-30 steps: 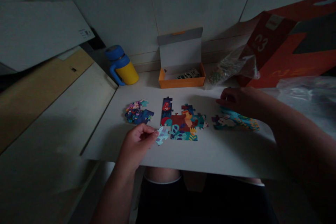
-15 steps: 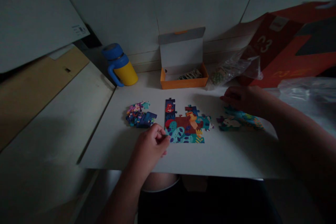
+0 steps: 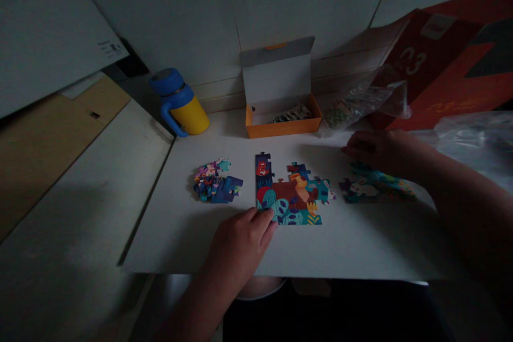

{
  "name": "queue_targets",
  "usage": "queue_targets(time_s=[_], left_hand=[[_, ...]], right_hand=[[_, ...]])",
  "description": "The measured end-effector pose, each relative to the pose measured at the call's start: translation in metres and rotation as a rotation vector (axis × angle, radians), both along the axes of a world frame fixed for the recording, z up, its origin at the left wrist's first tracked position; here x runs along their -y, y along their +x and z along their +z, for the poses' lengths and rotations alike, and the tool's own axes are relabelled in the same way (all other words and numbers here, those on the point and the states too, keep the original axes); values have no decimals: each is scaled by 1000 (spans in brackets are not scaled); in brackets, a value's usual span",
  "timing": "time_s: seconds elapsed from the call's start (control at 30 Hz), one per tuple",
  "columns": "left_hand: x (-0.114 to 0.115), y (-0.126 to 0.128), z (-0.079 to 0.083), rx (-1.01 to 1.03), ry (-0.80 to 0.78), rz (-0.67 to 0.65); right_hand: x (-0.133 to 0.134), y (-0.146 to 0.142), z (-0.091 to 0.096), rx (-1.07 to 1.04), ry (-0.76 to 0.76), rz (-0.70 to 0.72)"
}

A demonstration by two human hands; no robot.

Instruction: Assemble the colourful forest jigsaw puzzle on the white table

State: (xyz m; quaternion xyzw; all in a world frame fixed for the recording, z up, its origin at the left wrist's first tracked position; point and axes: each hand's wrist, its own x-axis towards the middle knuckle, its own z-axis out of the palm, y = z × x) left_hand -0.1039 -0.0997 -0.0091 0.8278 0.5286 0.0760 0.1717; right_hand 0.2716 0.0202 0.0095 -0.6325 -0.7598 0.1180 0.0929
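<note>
A partly joined colourful jigsaw section (image 3: 292,192) lies in the middle of the white board (image 3: 180,224). My left hand (image 3: 240,243) rests flat at its lower left corner, fingertips pressing on the corner piece, fingers stretched out. A pile of loose puzzle pieces (image 3: 214,184) sits to the left. A second joined section with a white rabbit (image 3: 372,187) lies to the right. My right hand (image 3: 380,150) lies on its far edge with fingers bent; whether it holds anything is hidden.
An open orange box with a grey lid (image 3: 282,93) stands at the back. A yellow bottle with a blue cap (image 3: 180,104) lies to its left. Clear plastic bags (image 3: 360,104) and a red carton (image 3: 444,69) fill the right. A low wooden surface (image 3: 52,139) lies on the left.
My left hand carried a pale piece to the lower left corner of the middle section and now presses flat there. The right hand stayed on the rabbit section.
</note>
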Motion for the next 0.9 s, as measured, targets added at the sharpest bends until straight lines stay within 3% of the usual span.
queue_targets(time_s=[0.13, 0.2, 0.3, 0.43, 0.53, 0.7, 0.8, 0.9], left_hand=[[-5, -7, 8, 31, 3, -52], [-15, -18, 16, 53, 54, -4], [-37, -37, 26, 2, 254, 117], [-61, -53, 27, -134, 353, 151], [-67, -55, 20, -128, 362, 149], [-70, -56, 14, 77, 333, 156], [-71, -55, 21, 241, 235, 193], [-74, -48, 36, 334, 145, 147]], right_hand=[[-1, -2, -3, 9, 7, -28], [-1, -4, -4, 1, 31, -49], [-3, -5, -7, -15, 58, -56], [-4, -5, -11, -12, 68, -39], [-4, -6, -11, -22, 76, -23], [-3, -7, -2, -46, 58, -65], [-2, -7, 0, -57, 96, -81], [2, -16, 2, -91, 187, -62]])
